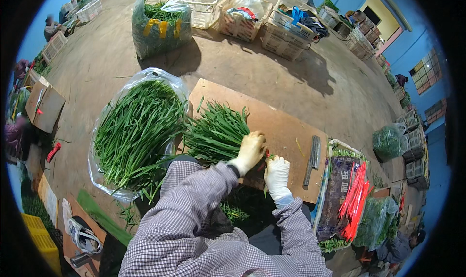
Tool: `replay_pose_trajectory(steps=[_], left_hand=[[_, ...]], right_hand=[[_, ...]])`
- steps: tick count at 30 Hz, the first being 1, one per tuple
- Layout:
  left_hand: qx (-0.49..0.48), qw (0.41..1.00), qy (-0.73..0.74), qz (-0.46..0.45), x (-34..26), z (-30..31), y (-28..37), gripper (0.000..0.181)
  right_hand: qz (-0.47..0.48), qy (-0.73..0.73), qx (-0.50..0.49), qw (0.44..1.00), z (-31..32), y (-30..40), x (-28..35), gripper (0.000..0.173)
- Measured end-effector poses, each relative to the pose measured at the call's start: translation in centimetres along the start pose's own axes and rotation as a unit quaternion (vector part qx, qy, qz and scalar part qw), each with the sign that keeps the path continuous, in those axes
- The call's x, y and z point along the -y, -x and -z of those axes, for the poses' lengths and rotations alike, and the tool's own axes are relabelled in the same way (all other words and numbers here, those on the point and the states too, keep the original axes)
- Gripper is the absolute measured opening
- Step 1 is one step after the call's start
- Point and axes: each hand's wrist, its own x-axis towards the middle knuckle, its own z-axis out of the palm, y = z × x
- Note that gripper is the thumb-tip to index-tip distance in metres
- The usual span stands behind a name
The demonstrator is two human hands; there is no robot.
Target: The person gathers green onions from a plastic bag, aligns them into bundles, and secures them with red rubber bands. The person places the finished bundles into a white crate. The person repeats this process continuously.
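A bunch of green garlic chives lies on the wooden board, its leaf tips to the left. My left hand, in a pale glove, grips the bunch near its right-hand end. Just beside it, my right hand, in a white glove, has its fingers closed at a red tie around the stalks; the fingers partly hide the tie. On the board's right side rests a broad-bladed knife with a dark handle. Left of the board, an open clear plastic bag holds a large heap of loose chives.
Red tie strips lie on a dark printed sack right of the board. Beyond the board stand a filled bag of greens and plastic crates. Several people work around the room's edges. A yellow crate is at lower left.
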Motion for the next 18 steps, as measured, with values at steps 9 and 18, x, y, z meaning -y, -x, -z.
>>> replay_pose_trajectory(steps=[9,18], left_hand=[[0.042,0.992,-0.107,-0.042,-0.5,-1.6,4.7,0.026],[0.021,0.988,-0.147,-0.040,-1.1,-1.9,4.4,0.017]], right_hand=[[-0.073,-0.166,0.076,0.981,-0.1,-1.2,-2.4,0.020],[-0.187,-0.250,0.151,0.938,-2.1,-2.5,-4.1,0.018]])
